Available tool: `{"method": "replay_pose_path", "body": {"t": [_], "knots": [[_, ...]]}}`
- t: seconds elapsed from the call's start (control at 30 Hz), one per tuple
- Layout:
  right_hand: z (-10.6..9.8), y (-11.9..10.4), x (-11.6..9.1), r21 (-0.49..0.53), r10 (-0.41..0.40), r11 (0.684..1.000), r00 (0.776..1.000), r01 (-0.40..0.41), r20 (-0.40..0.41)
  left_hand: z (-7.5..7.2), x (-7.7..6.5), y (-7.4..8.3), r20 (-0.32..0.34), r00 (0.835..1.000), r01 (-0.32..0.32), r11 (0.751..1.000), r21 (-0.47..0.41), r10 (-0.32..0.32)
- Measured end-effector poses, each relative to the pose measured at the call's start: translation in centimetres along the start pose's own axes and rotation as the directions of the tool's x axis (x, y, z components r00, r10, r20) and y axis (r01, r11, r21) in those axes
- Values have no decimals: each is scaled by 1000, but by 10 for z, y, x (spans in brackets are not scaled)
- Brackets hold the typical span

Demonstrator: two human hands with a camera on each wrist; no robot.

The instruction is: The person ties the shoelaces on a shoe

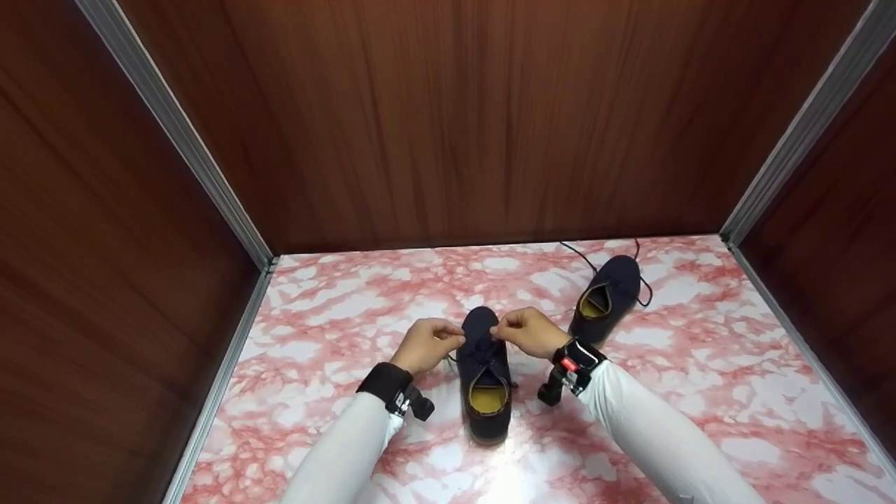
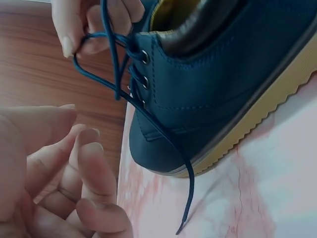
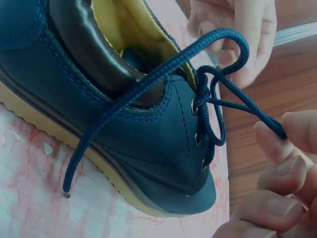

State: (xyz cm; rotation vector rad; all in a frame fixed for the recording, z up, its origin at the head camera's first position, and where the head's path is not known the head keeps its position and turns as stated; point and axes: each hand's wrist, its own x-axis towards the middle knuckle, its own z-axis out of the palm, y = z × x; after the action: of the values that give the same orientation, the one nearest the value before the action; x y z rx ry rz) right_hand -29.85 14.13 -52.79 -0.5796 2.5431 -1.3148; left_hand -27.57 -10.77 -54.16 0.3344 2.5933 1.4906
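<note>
A dark blue lace-up shoe [image 1: 490, 424] with a yellow lining stands on the floor, toe pointing away from me. My right hand [image 1: 533, 333] pinches a loop of its blue shoelace [image 3: 246, 99] between thumb and forefinger, drawn out to the right from the eyelets. On the shoe's left side, my left hand [image 1: 423, 346] is raised by the toe, fingers bent. In the left wrist view a gap shows between its thumb and forefinger, with nothing held. One lace end hangs down the shoe's side to the floor.
A second matching shoe [image 1: 623, 281] stands farther off to the right, its laces spread loose. The floor [image 1: 322, 420] has a red and white marbled pattern. Dark wood-look panels [image 1: 448, 126] rise at the back and both sides, joined by grey metal posts [image 1: 189, 147].
</note>
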Motion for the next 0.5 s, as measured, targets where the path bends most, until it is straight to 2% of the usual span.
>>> {"method": "replay_pose_path", "body": {"t": [0.3, 0.5], "knots": [[2, 2, -1, 12, -29, 1000, 1000, 29, -3, 12, 13, 6, 72, 995, -69, 995, 70, 63], [2, 2, -1, 11, -41, 999, 999, 41, 5, 14, 18, 12, 64, 992, -116, 991, 73, 111]]}}
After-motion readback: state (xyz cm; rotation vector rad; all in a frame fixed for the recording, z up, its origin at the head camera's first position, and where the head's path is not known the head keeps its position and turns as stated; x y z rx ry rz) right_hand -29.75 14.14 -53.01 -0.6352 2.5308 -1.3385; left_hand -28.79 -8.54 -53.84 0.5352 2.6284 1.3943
